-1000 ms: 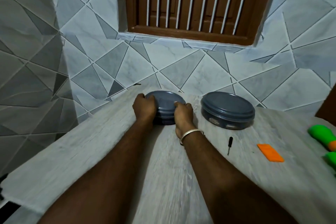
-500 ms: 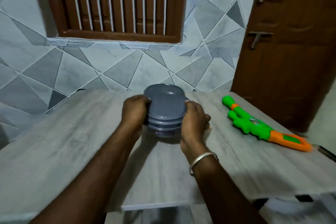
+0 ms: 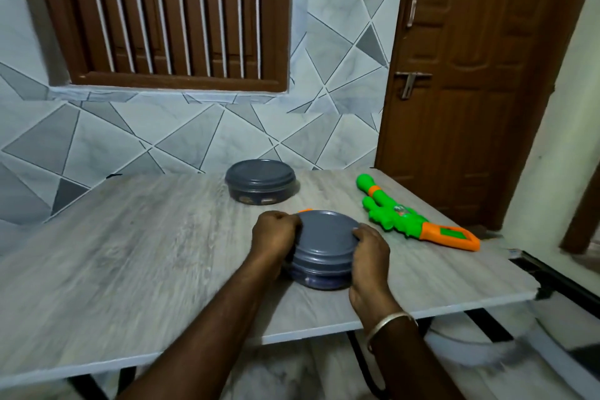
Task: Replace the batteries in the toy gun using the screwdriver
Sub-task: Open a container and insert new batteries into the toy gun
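Toy gun (image 3: 409,216): green body, orange stock

Grey wood-grain table (image 3: 130,253) by the tiled wall

On it: a lidded grey container (image 3: 260,186) at the back, another (image 3: 324,250) nearer, and a green-orange toy gun (image 3: 406,216) to the right.

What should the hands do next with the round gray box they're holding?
Probably lift its lid off. Both hands, left hand and right hand, grip the sides of the near gray container, whose lid is on. The toy gun lies untouched to the right, and what the container holds cannot be seen.
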Available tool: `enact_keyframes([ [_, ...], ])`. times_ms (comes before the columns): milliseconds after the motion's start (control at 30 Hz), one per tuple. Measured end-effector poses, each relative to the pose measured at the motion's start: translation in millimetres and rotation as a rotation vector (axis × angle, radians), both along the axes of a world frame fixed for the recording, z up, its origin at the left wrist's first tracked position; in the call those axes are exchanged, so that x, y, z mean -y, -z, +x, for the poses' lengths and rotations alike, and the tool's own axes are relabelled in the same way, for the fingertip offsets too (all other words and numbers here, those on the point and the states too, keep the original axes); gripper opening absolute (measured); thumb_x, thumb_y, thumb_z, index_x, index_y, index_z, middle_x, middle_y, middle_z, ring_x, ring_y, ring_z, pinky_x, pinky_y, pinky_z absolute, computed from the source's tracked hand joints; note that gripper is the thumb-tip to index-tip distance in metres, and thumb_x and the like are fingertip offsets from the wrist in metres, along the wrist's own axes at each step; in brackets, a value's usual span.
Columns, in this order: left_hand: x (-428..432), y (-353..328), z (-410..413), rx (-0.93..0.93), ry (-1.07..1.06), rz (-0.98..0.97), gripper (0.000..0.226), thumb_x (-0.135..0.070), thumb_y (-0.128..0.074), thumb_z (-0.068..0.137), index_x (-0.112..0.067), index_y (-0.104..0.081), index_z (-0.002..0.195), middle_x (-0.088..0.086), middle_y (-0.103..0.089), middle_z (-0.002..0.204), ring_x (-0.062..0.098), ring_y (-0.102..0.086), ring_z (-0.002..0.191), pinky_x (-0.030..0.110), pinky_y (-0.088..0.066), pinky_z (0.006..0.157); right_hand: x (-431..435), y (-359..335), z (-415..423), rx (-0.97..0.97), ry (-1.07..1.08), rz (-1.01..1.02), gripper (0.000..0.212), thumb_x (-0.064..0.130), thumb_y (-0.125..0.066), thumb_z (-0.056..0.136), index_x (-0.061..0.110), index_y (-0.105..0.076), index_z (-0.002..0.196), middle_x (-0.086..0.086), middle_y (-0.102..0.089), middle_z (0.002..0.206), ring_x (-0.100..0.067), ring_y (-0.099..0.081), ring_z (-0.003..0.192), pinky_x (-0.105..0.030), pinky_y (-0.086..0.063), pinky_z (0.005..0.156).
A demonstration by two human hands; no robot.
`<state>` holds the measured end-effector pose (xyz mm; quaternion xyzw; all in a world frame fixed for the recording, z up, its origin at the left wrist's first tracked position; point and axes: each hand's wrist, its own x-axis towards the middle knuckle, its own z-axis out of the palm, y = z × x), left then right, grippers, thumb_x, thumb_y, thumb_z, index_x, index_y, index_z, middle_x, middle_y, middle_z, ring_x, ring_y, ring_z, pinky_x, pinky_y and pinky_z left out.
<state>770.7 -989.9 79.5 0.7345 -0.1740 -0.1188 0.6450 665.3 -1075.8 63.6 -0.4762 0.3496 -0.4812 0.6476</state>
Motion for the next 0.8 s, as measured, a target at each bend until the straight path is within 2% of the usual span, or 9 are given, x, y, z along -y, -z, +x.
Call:
enact_keyframes([
  [100, -3.2, -3.5, 4.7, 0.105, 0.025, 0.155, 0.029, -0.026, -0.07, 0.082, 0.003, -0.071, 0.08, 0.018, -0.071, 0.074, 0.029, -0.067, 0.067, 0.038, -0.055, 0.063, -0.3, 4.0, -0.6, -0.049, -0.019, -0.009, 0.032, 0.011, -0.054, 0.091, 0.008, -0.066, 0.12, -0.007, -0.066, 0.115, -0.024, -0.06, 0.103, -0.033, -0.047, 0.085],
  [167, -2.3, -7.8, 10.1, 0.196, 0.02, 0.236, 0.032, -0.03, -0.068, 0.082, 0.002, -0.072, 0.08, 0.018, -0.073, 0.079, 0.03, -0.07, 0.073, 0.041, -0.058, 0.071, 0.5, 6.3, 0.3, -0.07, -0.033, -0.009, 0.032, 0.013, -0.053, 0.091, 0.01, -0.066, 0.12, -0.007, -0.066, 0.117, -0.026, -0.061, 0.105, -0.036, -0.05, 0.087],
  [300, 8.2, -12.7, 18.4, 0.377, 0.042, 0.49, 0.05, -0.05, -0.058, 0.086, -0.003, -0.072, 0.097, 0.018, -0.072, 0.101, 0.035, -0.067, 0.098, 0.044, -0.055, 0.089, 0.5, 8.2, 0.6, -0.091, -0.043, -0.011, 0.028, 0.011, -0.052, 0.089, 0.009, -0.069, 0.112, -0.009, -0.069, 0.111, -0.028, -0.063, 0.099, -0.038, -0.051, 0.082],
  [400, 17.0, -9.3, 21.9, 0.437, 0.017, 0.62, 0.065, -0.062, -0.051, 0.085, -0.005, -0.068, 0.112, 0.021, -0.066, 0.12, 0.04, -0.06, 0.111, 0.044, -0.051, 0.094, 1.1, 8.2, 0.8, -0.1, -0.047, -0.012, 0.028, 0.01, -0.052, 0.09, 0.01, -0.069, 0.112, -0.006, -0.069, 0.107, -0.026, -0.063, 0.097, -0.037, -0.051, 0.082],
  [467, 20.5, -6.5, 25.0, 0.469, -0.016, 0.654, 0.066, -0.061, -0.05, 0.089, -0.005, -0.066, 0.119, 0.022, -0.063, 0.126, 0.04, -0.057, 0.117, 0.044, -0.05, 0.097, 0.4, 9.3, 2.6, -0.085, -0.068, -0.007, 0.026, 0.01, -0.052, 0.088, 0.01, -0.07, 0.107, -0.007, -0.07, 0.103, -0.027, -0.065, 0.095, -0.038, -0.051, 0.082],
  [600, 18.7, -1.4, 35.4, 0.513, -0.065, 0.706, 0.062, -0.058, -0.051, 0.091, -0.004, -0.064, 0.119, 0.023, -0.062, 0.129, 0.041, -0.056, 0.119, 0.043, -0.048, 0.097, -4.2, 9.9, 11.8, -0.054, -0.091, -0.015, 0.019, 0.008, -0.051, 0.086, 0.012, -0.069, 0.089, -0.005, -0.069, 0.089, -0.025, -0.063, 0.084, -0.035, -0.049, 0.073],
  [700, 11.2, -1.0, 43.1, 0.544, -0.09, 0.743, 0.06, -0.056, -0.05, 0.092, -0.005, -0.064, 0.119, 0.024, -0.061, 0.129, 0.043, -0.055, 0.12, 0.043, -0.047, 0.098, -10.4, 11.4, 22.7, -0.057, -0.098, -0.038, 0.018, 0.007, -0.051, 0.084, 0.014, -0.063, 0.073, -0.003, -0.065, 0.078, -0.023, -0.058, 0.075, -0.036, -0.045, 0.068],
  [800, 1.9, -3.1, 50.5, 0.559, -0.115, 0.778, 0.06, -0.055, -0.051, 0.092, -0.004, -0.061, 0.122, 0.025, -0.059, 0.13, 0.043, -0.054, 0.12, 0.043, -0.046, 0.098, -19.2, 12.0, 31.4, -0.063, -0.112, -0.052, 0.02, 0.008, -0.05, 0.084, 0.016, -0.058, 0.066, 0.001, -0.061, 0.072, -0.021, -0.053, 0.068, -0.036, -0.042, 0.064],
])
